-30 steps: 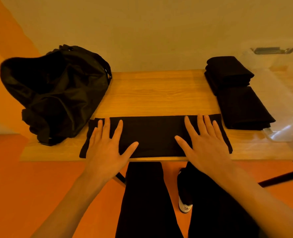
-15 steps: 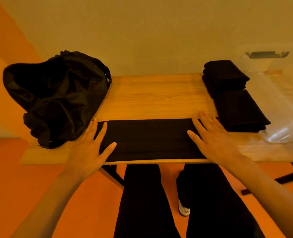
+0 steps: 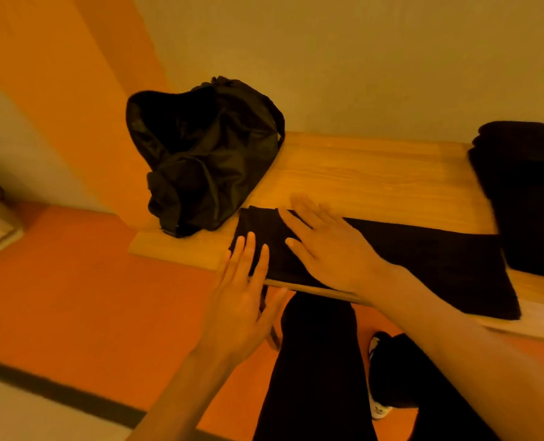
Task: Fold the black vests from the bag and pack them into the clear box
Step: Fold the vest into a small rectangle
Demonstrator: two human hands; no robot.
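Right hand: flat, fingers spread, pressing on the left end of the vest.
Left hand: fingers straight, tips over the vest's near left corner, palm out past the table edge.
Vest: black folded strip lying along the table's front edge.
Table: light wood, with the black bag at its left end and a folded pile of black cloth at its right.
Room: beige wall behind, orange floor below.

— What's unclear?
— The stack of folded vests runs off the right edge; the right hand has blurred fingertips.
— And the bag?
— Its inside is too dark to tell.
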